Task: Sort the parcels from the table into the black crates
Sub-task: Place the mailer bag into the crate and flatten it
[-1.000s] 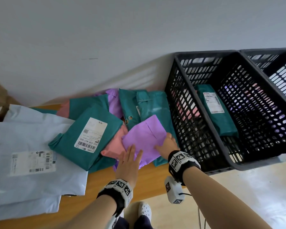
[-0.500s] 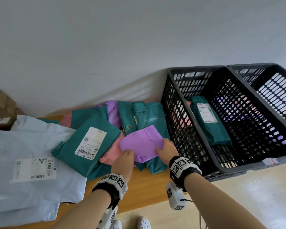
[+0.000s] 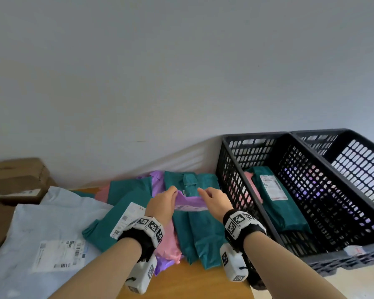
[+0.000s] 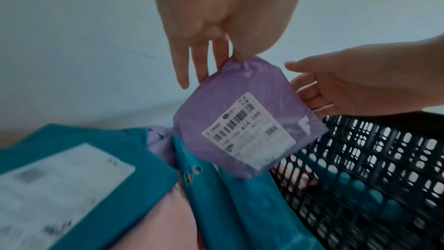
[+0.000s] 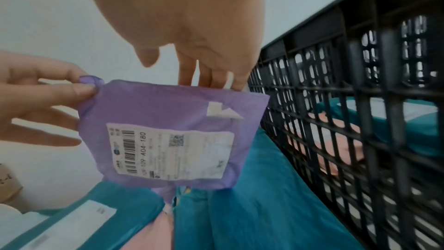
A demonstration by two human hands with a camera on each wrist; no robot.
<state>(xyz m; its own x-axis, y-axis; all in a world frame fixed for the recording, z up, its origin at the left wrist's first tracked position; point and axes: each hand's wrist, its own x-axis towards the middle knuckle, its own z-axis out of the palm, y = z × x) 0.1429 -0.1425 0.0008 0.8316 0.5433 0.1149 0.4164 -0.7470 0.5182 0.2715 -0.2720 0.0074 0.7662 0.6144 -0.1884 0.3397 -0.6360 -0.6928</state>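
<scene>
Both hands on one small purple parcel (image 4: 242, 121), lifted clear of the pile, label facing down toward the wrist cameras. Left hand (image 3: 161, 205) pinches its top left corner between thumb and forefinger, other fingers straight. Right hand (image 3: 214, 201) holds the top right edge with fingertips (image 5: 236, 81) curled over it; thumb sits apart, off the bag.

Parcel hangs above the teal parcels (image 3: 200, 229) at the right end of the table (image 3: 194, 281), just beside the near black crate (image 3: 268, 214). That crate holds a teal parcel (image 3: 276, 201) with a white label and a pink one (image 3: 252, 186) against its left wall. Second black crate (image 3: 358, 160) stands touching it on the right; contents not visible.

More on the table: pink parcel (image 3: 167, 240) under the left wrist, labelled teal parcel (image 3: 115, 223), large grey mailers (image 3: 30, 244) at the left end, cardboard boxes (image 3: 17, 175) in the back left corner.
</scene>
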